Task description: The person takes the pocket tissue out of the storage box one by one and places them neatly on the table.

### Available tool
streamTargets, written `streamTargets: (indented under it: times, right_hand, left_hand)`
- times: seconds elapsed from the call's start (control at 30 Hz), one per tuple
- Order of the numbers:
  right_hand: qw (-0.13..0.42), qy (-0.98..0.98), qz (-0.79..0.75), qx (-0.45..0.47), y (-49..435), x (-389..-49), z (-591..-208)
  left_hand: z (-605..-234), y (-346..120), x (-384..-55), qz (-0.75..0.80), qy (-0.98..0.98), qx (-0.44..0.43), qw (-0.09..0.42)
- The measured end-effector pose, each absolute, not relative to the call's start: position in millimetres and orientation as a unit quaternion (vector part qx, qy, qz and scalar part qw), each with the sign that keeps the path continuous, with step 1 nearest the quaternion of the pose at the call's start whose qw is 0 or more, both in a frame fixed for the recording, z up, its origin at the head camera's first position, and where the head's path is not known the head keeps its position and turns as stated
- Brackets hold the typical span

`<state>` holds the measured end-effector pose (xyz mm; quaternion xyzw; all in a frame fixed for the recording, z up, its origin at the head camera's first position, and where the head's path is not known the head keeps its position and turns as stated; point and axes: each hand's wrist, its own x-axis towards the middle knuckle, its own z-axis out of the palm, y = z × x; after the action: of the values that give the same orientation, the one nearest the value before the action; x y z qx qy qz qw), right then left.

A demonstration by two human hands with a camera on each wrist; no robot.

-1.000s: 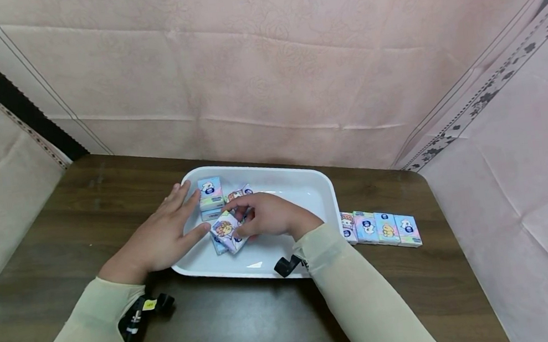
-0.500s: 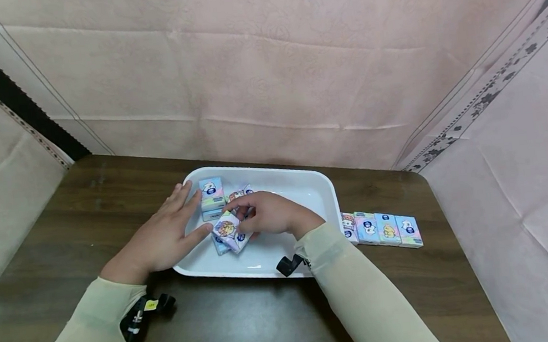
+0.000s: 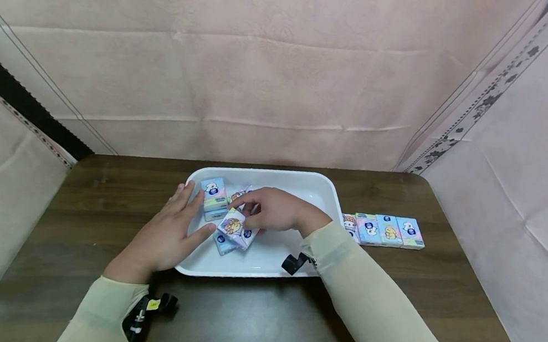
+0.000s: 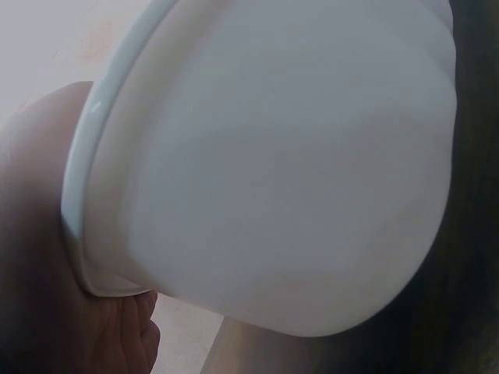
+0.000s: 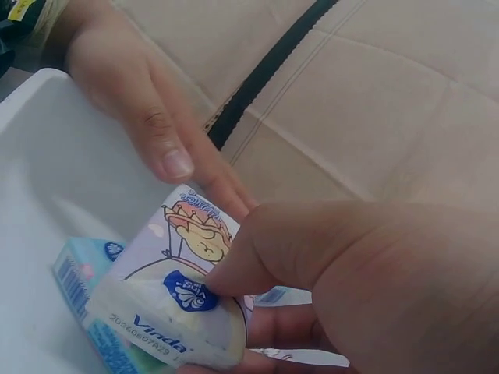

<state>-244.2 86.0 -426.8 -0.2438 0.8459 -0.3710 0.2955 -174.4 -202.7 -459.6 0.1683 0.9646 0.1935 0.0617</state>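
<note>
My right hand (image 3: 280,209) pinches a purple Vinda tissue pack (image 5: 187,234) between thumb and fingers, over the left part of a white tray (image 3: 295,182). The pack has a cartoon print and is tilted. Partly beneath it lies a blue tissue pack (image 3: 224,243). My left hand (image 3: 170,229) rests on the tray's left rim with fingers spread, its thumb close to the held pack. In the left wrist view the tray's outer wall (image 4: 288,179) fills most of the frame, and the left hand is only partly seen.
More blue tissue packs (image 3: 213,193) sit in the tray's far left corner. A pack (image 3: 239,192) beside them is partly hidden by my right hand. Several tissue packs (image 3: 379,230) lie in a row on the wooden table (image 3: 220,327), right of the tray. Pale cloth (image 3: 263,72) surrounds the table.
My right hand has drawn the held pack slightly right, showing more of the blue pack beneath. The left hand keeps its place on the tray rim. The head view has shifted a little.
</note>
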Motion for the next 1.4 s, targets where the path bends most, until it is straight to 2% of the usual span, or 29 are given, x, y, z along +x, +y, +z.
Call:
streamTargets:
  times: [0.47, 1.4]
  right_hand:
    - [0.271, 0.86, -0.371, -0.221, 111, -234, -404]
    - [0.223, 0.868, -0.406, -0.177, 172, -198, -395]
  left_hand:
    - [-461, -204, -176, 0.191, 0.965, 0.163, 0.076]
    - [-462, -204, -175, 0.194, 0.965, 0.158, 0.08]
